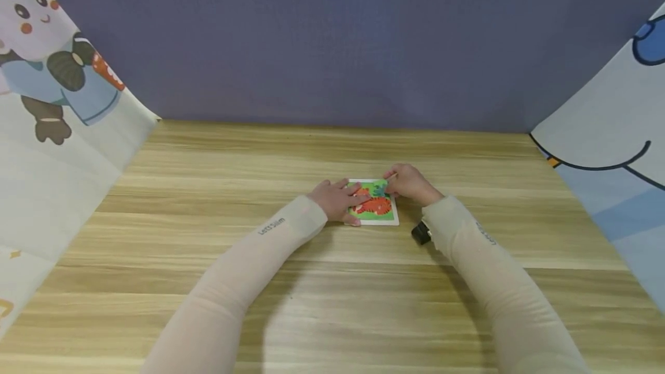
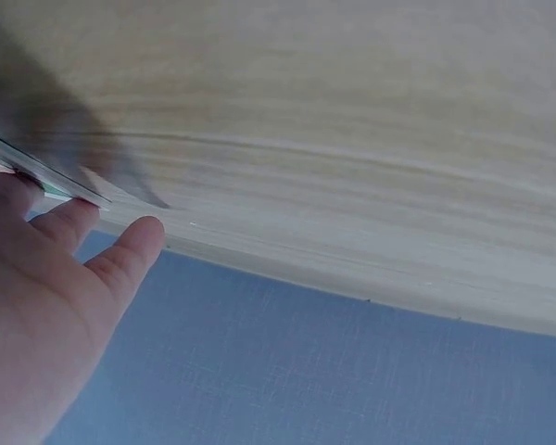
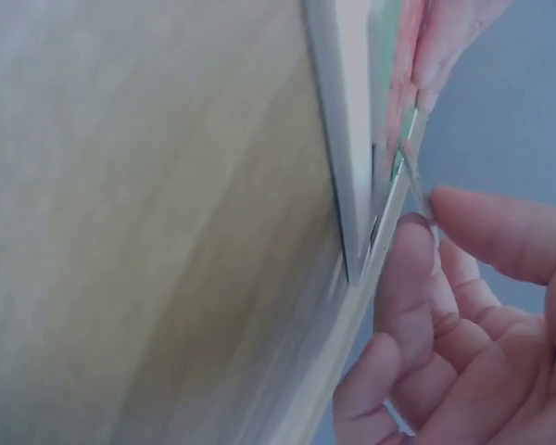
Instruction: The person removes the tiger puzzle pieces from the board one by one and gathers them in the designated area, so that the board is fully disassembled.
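A small jigsaw puzzle board (image 1: pixel 383 223) lies on the table, with a white rim and an orange striped tiger (image 1: pixel 378 207) on green. My left hand (image 1: pixel 335 201) rests on its left part with fingers spread, covering some of the picture. At the upper right corner my right hand (image 1: pixel 407 182) pinches a thin green and blue puzzle piece (image 1: pixel 381 188) between thumb and finger. In the right wrist view this piece (image 3: pixel 413 172) is seen edge-on, tilted, its lower end at the board. Fingers of the left hand (image 2: pixel 37 278) reach over the board's edge in the left wrist view.
The wood-grain table (image 1: pixel 208 160) spreads around the board. A dark blue-grey partition (image 1: pixel 332 45) rises at its far edge, and printed cloths (image 1: pixel 57 189) hang along both sides. A small black block (image 1: pixel 421 233) sits beside the right sleeve's cuff.
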